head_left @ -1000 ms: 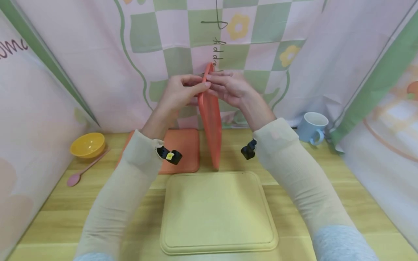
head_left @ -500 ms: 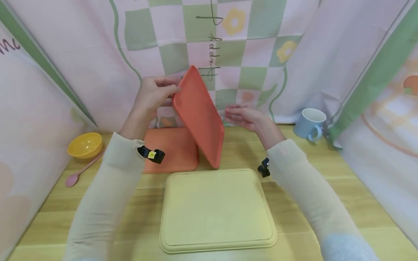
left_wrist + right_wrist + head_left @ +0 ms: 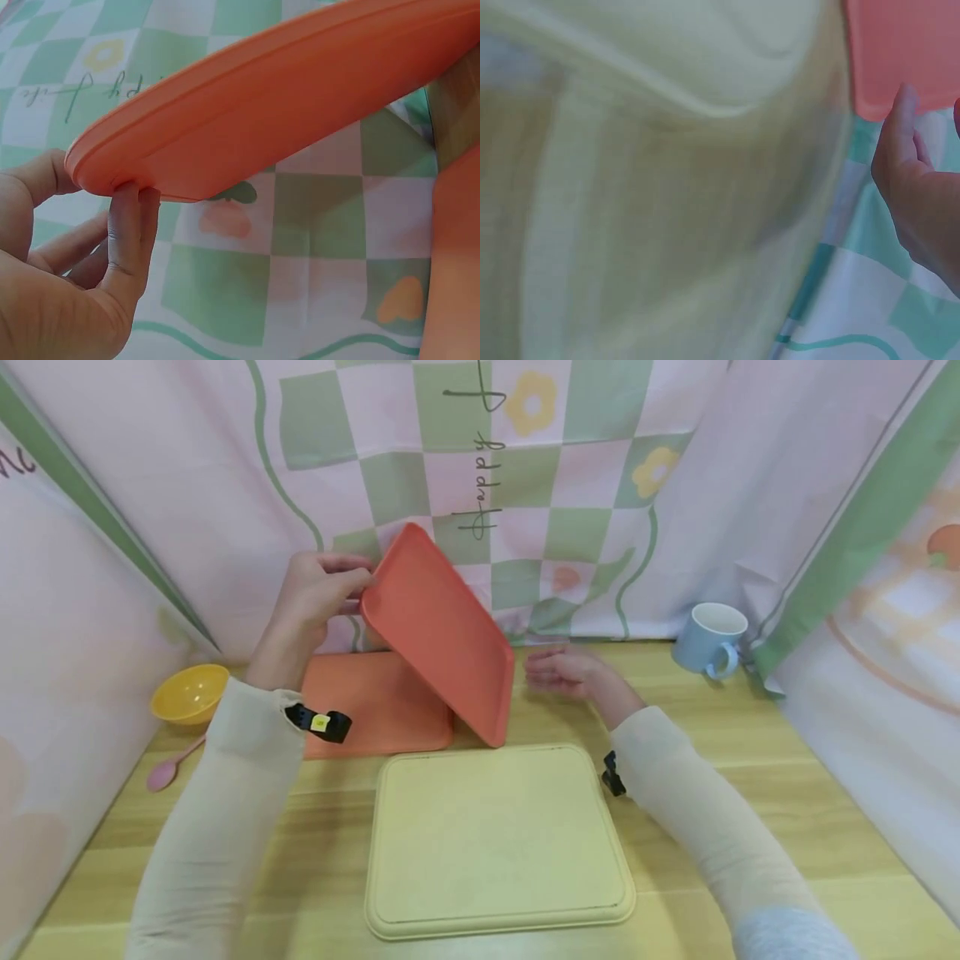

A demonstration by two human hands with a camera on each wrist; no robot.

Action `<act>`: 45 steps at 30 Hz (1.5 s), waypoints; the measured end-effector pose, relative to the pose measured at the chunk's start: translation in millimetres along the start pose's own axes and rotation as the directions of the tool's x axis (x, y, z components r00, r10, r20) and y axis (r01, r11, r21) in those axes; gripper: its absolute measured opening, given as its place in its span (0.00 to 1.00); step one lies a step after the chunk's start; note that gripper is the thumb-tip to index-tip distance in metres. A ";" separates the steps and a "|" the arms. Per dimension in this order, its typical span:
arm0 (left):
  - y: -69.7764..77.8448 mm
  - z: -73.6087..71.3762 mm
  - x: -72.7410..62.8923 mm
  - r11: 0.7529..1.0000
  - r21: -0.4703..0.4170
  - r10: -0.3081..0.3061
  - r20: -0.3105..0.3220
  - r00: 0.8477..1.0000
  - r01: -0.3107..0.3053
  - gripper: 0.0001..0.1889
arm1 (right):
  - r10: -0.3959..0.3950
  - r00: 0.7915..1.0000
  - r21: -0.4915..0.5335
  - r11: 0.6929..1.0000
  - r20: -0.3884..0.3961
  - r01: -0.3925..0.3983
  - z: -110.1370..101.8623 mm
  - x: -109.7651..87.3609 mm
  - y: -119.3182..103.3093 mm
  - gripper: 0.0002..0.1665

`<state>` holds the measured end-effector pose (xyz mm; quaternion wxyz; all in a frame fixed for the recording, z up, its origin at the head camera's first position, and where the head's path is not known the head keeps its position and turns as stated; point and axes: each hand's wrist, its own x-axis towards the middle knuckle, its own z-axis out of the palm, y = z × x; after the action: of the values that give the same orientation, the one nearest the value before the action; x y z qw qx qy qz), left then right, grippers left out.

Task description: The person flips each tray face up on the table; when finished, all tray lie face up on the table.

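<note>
A red-orange tray leans up to the left, its lower right edge down near the table. My left hand pinches its raised left end, with thumb and fingers on opposite faces, as the left wrist view shows of the tray and hand. To the right of the tray, my right hand holds nothing, its fingers extended toward it. Beneath the tilted tray lies a flat orange tray, partly covered by it in the head view. A pale yellow tray lies in front.
At the left stand a yellow bowl and a pink spoon, partly behind my left sleeve. A light blue mug is at the back right. A printed curtain hangs behind the wooden table.
My left hand has swung the tray's upper end left and down, from nearly upright to a lean. My right hand has let go of it and moved down to the right.
</note>
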<state>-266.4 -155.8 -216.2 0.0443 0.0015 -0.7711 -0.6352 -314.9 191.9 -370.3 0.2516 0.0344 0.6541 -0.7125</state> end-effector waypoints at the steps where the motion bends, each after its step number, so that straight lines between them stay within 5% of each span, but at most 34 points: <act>1: -1.8 -1.2 -0.4 1.000 0.000 0.001 -0.002 1.000 -0.001 0.14 | 0.009 1.000 -0.013 1.000 0.000 -0.009 0.0 1.1 3.4 0.32; 10: -17.6 -11.6 -3.7 1.000 -0.022 -0.016 -0.034 0.999 0.015 0.09 | 0.075 0.997 -0.026 0.997 0.011 -0.075 2.1 10.7 21.5 0.31; 20: -38.1 -24.0 -0.1 0.990 -0.104 -0.101 -0.046 0.994 0.096 0.13 | 0.081 0.997 -0.006 0.997 0.016 -0.081 7.3 11.8 21.3 0.28; 35: -69.5 -38.7 5.8 0.969 -0.215 -0.143 -0.079 0.987 0.123 0.07 | 0.063 0.997 0.049 0.997 -0.033 -0.061 0.4 13.2 17.6 0.30; 45: -85.5 -40.6 5.4 0.935 -0.301 -0.189 0.033 0.981 0.190 0.10 | 0.034 0.992 0.023 0.999 -0.120 -0.031 -10.1 4.9 9.0 0.28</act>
<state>-273.6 -212.4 -291.9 -0.0189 0.0675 -0.6611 -0.7470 -318.4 199.8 -381.8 0.2227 0.0907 0.6601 -0.7117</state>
